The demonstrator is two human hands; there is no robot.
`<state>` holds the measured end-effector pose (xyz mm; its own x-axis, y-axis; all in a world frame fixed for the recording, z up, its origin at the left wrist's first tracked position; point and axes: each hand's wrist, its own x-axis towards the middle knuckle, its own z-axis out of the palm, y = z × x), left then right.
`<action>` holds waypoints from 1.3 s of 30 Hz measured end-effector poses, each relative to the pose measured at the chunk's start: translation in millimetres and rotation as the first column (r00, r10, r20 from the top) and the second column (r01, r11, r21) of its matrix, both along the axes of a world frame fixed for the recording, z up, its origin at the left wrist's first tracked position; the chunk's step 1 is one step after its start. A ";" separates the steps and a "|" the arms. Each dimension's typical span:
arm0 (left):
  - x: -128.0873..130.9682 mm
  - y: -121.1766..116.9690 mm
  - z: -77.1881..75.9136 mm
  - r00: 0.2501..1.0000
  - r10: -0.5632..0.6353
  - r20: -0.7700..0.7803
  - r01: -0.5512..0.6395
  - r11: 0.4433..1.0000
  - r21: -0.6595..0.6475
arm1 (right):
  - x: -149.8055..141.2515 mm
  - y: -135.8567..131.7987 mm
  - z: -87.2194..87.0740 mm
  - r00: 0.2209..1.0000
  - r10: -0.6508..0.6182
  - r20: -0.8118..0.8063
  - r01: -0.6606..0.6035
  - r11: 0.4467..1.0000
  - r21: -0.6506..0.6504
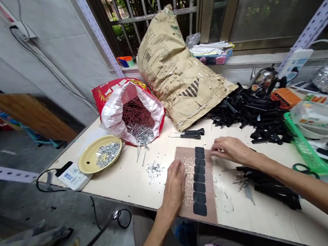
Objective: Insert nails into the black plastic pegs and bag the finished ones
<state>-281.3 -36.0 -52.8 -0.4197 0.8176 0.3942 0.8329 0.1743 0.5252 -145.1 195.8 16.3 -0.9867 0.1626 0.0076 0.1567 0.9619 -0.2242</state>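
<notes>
In the head view a brown board (pixel 211 208) lies on the worktable by its front edge. A column of several black rounded squares (pixel 199 188) runs along it, with many small pale bits (pixel 189 171) scattered on its left part. My left hand (pixel 173 183) is closed over the board's left edge, its fingers together and bent. At the upper right edge of the board, my right hand (pixel 229 150) has its fingertips drawn together against the rim. Beyond the board lie a few thin tools with black handles (pixel 191 134).
Small silvery pieces (pixel 154 171) lie left of the board. A yellow dish (pixel 87 162), an open red bag of metal pins (pixel 140 121) and a big paper sack (pixel 175 70) stand behind. Black parts pile up (pixel 251 109) at right, beside a green basket (pixel 304 154).
</notes>
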 end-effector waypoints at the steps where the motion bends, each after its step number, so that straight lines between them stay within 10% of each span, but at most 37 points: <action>1: 0.3 -1.1 2.9 1.000 -0.001 0.010 0.001 1.000 0.002 | -21.1 -0.2 -3.6 0.999 -0.018 -0.048 0.018 1.000 0.011; 10: -69.2 -53.9 17.0 0.873 0.452 -0.181 -0.462 0.887 -0.012 | -158.8 -6.2 -51.4 0.999 -0.030 0.028 0.023 0.976 0.215; 23: -117.0 -55.0 6.9 0.918 0.241 -0.316 -0.319 0.921 -0.222 | -137.4 -9.5 -44.0 0.959 -0.074 -0.273 0.096 0.993 0.069; 29: -111.1 -47.4 25.2 0.936 0.322 0.139 -0.310 0.945 -0.101 | -103.9 -47.4 -22.7 0.883 -0.054 -0.467 -0.071 0.967 -0.245; 32: -90.9 -38.5 38.5 0.657 0.229 0.718 -0.345 0.939 0.016 | -86.1 -77.4 -12.1 0.884 -0.032 -0.466 -0.134 0.939 -0.318; 35: -64.1 -24.6 50.6 0.303 0.022 0.953 -0.405 0.908 0.108 | -73.2 -99.1 -5.0 0.883 -0.052 -0.467 -0.131 0.927 -0.351; 39: -36.8 -7.0 59.9 0.221 -0.076 0.972 -0.458 0.872 0.172 | -61.4 -106.9 -1.2 0.886 -0.053 -0.460 -0.110 0.941 -0.321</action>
<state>-318.1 -43.0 7.1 -0.8066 0.5542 -0.2055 -0.3484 -0.1650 0.9227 -206.5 88.8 15.1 -0.8890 0.2079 0.4080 -0.0680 0.8212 -0.5666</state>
